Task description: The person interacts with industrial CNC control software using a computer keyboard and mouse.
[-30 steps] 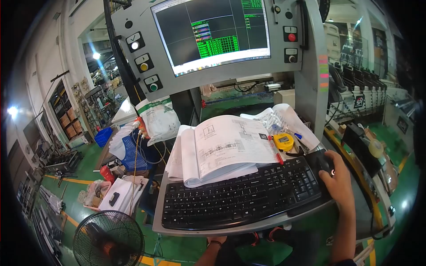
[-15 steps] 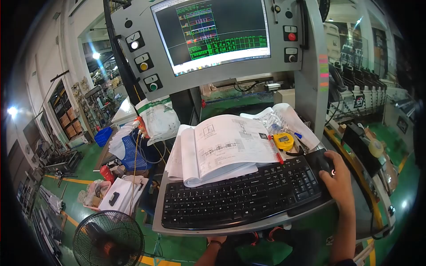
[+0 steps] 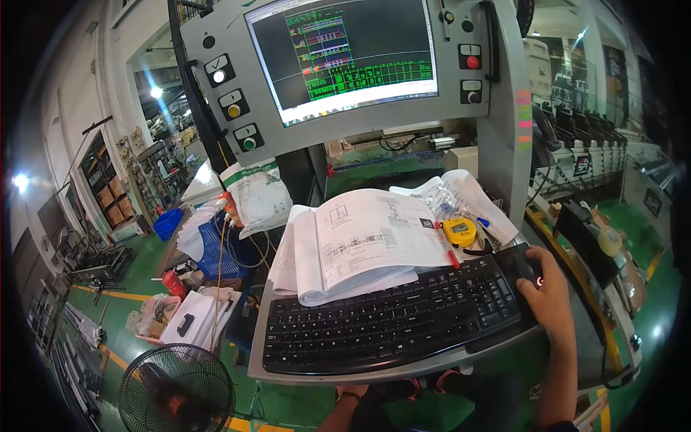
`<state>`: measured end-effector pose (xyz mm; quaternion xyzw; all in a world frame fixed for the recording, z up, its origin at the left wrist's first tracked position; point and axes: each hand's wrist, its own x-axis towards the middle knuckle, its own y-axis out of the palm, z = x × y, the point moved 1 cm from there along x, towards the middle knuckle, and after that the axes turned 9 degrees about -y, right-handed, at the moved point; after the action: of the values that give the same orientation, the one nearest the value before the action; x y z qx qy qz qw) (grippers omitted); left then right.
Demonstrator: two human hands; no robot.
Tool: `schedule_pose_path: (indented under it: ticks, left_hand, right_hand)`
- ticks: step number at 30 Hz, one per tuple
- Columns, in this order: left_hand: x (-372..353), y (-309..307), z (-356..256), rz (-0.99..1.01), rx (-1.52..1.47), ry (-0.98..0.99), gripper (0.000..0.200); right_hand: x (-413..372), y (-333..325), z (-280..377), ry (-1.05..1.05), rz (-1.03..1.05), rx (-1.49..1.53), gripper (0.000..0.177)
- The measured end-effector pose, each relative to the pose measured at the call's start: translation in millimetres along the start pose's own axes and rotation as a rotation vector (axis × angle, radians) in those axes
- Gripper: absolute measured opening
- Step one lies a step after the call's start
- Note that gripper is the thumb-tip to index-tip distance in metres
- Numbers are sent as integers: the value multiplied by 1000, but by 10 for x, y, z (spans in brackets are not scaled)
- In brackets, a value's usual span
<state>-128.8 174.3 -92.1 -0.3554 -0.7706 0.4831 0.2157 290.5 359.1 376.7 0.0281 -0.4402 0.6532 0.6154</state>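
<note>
My right hand [image 3: 551, 291] rests over a black computer mouse [image 3: 523, 265] at the right end of the shelf, fingers and thumb around it. A small red light shows on the mouse's side. Left of it lies a black keyboard [image 3: 389, 327]. An open stack of printed drawings [image 3: 381, 234] covers the keyboard's back edge, its left pages rolled over. Below the shelf's front edge, my left hand [image 3: 351, 391] shows only in part near the wrist, with its fingers hidden. Above the shelf, a monitor [image 3: 345, 57] displays a technical drawing with green tables on black.
A yellow tape measure [image 3: 459, 231] and a red pen [image 3: 451, 255] lie beside the papers. Push buttons [image 3: 234, 111] flank the screen. At lower left stands a black fan [image 3: 176, 389]; a white plastic bag [image 3: 255, 198] hangs left of the shelf.
The view has shifted very slightly. My right hand stays on the mouse, and the papers and keyboard lie as before.
</note>
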Motion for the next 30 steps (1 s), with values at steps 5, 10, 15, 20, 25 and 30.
schedule_pose_path:
  ticks: [5,10,15,20,25,30]
  left_hand:
    - [-3,-71,-50,-3,0,16,72]
    - [-7,-37,-26,4,18,-7,74]
    - [39,111,77,-15,24,3,75]
    - [-77,-222,-150,52,38,-52,75]
    - [-6,-104,-54,73,-16,-5,75]
    - [-33,-111,-41,99,-28,-30,77]
  right_hand:
    - [5,30,-118,-146,-5,-51,58]
    - [3,29,-66,-38,13,-44,59]
    - [-1,37,-100,-40,9,-23,59]
    - [6,13,15,8,7,-9,59]
    - [-9,13,-53,-49,-15,-41,57]
    - [-1,22,-98,-133,-19,-70,57]
